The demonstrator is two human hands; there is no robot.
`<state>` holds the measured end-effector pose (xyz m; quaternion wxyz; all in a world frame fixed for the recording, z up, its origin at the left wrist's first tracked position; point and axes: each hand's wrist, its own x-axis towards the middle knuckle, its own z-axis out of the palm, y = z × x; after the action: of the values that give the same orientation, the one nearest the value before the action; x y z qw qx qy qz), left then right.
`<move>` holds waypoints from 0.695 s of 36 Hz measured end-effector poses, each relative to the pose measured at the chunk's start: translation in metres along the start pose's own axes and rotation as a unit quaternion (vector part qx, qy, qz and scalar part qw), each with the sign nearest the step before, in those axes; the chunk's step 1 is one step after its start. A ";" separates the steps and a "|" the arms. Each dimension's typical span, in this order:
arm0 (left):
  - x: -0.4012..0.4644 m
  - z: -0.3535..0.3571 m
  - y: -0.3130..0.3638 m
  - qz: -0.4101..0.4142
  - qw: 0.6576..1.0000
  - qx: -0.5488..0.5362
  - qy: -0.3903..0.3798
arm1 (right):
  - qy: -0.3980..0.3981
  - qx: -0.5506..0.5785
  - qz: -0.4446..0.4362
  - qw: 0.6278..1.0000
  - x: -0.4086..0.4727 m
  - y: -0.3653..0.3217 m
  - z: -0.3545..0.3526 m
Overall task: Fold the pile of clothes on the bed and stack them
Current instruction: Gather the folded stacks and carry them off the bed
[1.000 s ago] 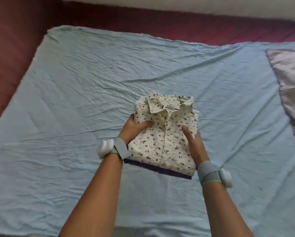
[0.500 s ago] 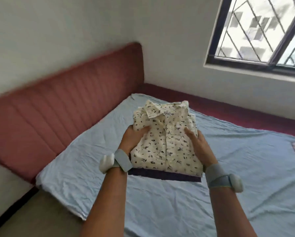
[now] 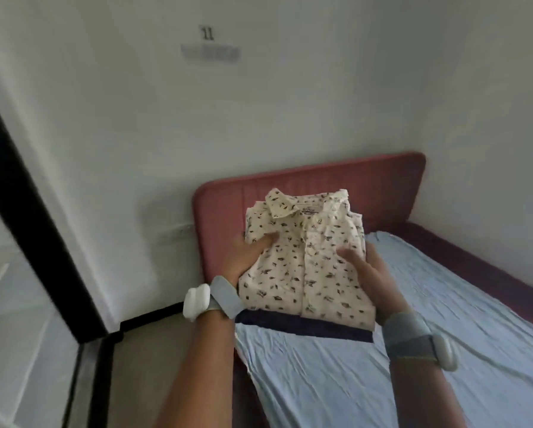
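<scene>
A folded cream shirt with a dark leaf print (image 3: 305, 257) lies on top of a folded dark navy garment (image 3: 302, 325); the stack is lifted off the bed. My left hand (image 3: 249, 257) grips the stack's left edge, thumb on top of the shirt. My right hand (image 3: 367, 273) grips the right edge, thumb across the shirt. The stack hangs over the corner of the bed with the light blue sheet (image 3: 413, 350), in front of the red headboard (image 3: 382, 186).
A white wall (image 3: 259, 103) with a small sign stands behind the headboard. A black-framed glass panel (image 3: 36, 227) is at the left, with beige floor (image 3: 141, 366) between it and the bed. The bed's dark red side rail (image 3: 490, 273) runs along the right wall.
I have turned left with the stack held in both hands. The window and the bed's middle have left the view; the headboard's end, the wall and the glass panel have come in.
</scene>
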<state>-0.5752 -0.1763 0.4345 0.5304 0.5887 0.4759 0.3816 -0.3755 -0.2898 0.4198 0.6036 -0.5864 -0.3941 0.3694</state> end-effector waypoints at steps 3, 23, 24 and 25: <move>-0.003 -0.043 -0.001 -0.002 0.999 0.010 0.052 | -0.047 0.022 0.000 0.999 0.007 -0.004 0.039; -0.006 -0.366 -0.014 0.023 0.942 0.017 0.335 | -0.274 0.069 -0.075 0.956 0.068 -0.026 0.390; -0.006 -0.365 -0.011 0.016 0.941 0.020 0.339 | -0.272 0.065 -0.088 0.956 0.070 -0.028 0.391; -0.011 -0.381 -0.009 0.018 0.931 0.017 0.364 | -0.290 0.058 -0.097 0.950 0.071 -0.033 0.411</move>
<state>-0.9426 -0.0874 0.4818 0.3039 0.4265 0.6320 0.5713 -0.7197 -0.0552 0.4569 0.5292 -0.3771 -0.5848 0.4856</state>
